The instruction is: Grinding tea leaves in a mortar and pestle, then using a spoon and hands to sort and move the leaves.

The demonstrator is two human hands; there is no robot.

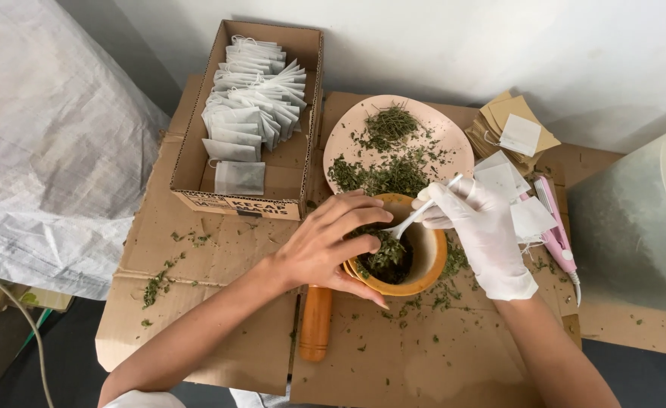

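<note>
An open brown cardboard box [197,162] sits at the upper left of the flattened cardboard work surface [438,355], its front wall bearing a dark printed label, and it holds a fanned stack of small white paper filter bags [253,94] with two more lying flat near the front. At the upper right, against the wall, lies a loose pile of tan paper envelopes [516,113] with white sachets [520,134] on and below them, beside a pink handheld tool [556,230] whose shape is partly hidden. A round pale pink plate [454,143] strewn with dried green herbs [389,162] rests just behind a yellow-orange ceramic mortar [431,261]. The bare left hand [325,245] curls around the mortar's near rim, fingers spread and partly closed on it, fingertips reaching into the herbs inside. The right hand [484,227], in a white glove, is closed on a small white plastic spoon [416,215] whose bowl dips into the mortar. A wooden pestle [316,321] lies on the cardboard just below the mortar, its upper end hidden under the left wrist. A translucent plastic container [639,227] is cut off at the right edge, and a white woven sack [53,143] fills the left.
</note>
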